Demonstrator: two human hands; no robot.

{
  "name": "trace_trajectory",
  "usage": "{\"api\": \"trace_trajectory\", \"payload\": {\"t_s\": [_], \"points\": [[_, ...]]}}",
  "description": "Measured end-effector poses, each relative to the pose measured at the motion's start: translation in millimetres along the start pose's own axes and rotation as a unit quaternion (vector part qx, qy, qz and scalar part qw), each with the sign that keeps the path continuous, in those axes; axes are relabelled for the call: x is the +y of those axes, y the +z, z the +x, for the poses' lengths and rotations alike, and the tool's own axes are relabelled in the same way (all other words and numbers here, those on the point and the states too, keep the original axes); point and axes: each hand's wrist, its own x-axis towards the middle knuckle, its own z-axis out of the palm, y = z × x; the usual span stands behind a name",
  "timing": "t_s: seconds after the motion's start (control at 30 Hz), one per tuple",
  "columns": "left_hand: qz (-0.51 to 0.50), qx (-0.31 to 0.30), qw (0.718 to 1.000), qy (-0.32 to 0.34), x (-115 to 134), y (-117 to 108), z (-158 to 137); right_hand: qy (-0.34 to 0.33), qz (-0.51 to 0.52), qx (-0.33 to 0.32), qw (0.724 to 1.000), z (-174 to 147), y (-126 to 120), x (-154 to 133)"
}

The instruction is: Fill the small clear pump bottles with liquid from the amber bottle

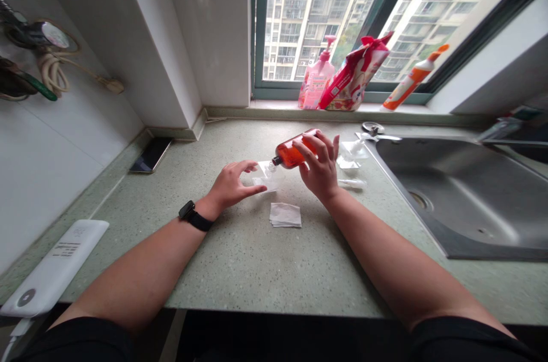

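Note:
My right hand [320, 165] grips an amber bottle [295, 151] of orange-red, see-through look. The bottle is tilted, its dark uncapped neck pointing left and slightly down. Just below that neck is a small clear container [270, 171] on a white piece of paper or film; its exact shape is hard to make out. My left hand [233, 182] is beside it with thumb and fingers spread apart, and whether they touch it I cannot tell. Nearer to me lies a folded white tissue [285, 215]. A white pump head [356, 148] rests on a white sheet right of my right hand.
A clear plastic piece [353, 184] lies by my right wrist. The steel sink [483, 202] is at right, a phone [151, 155] and a white power bank [55, 268] at left. On the sill stand a pink pump bottle [317, 82], a red bag [357, 76] and an orange-white bottle [411, 82].

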Motion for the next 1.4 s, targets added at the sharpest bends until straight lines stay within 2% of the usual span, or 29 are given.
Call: {"api": "trace_trajectory", "payload": {"t_s": [0.13,0.3,0.53,1.4], "points": [[0.001,-0.006,1.000,-0.003,0.9,-0.7,0.0,-0.020,-0.008,0.027,0.999,-0.2,1.6,1.1],[-0.012,-0.010,1.000,-0.006,1.0,-1.2,-0.4,-0.013,-0.021,0.007,1.000,-1.0,1.5,1.7],[-0.023,-0.015,1.000,-0.013,-0.8,0.5,-0.9,-0.022,-0.017,0.021,0.999,-0.3,0.6,0.6],[-0.033,-0.025,0.999,-0.025,0.3,-0.3,-0.8,-0.009,-0.028,0.003,1.000,-0.4,1.0,0.3]]}}
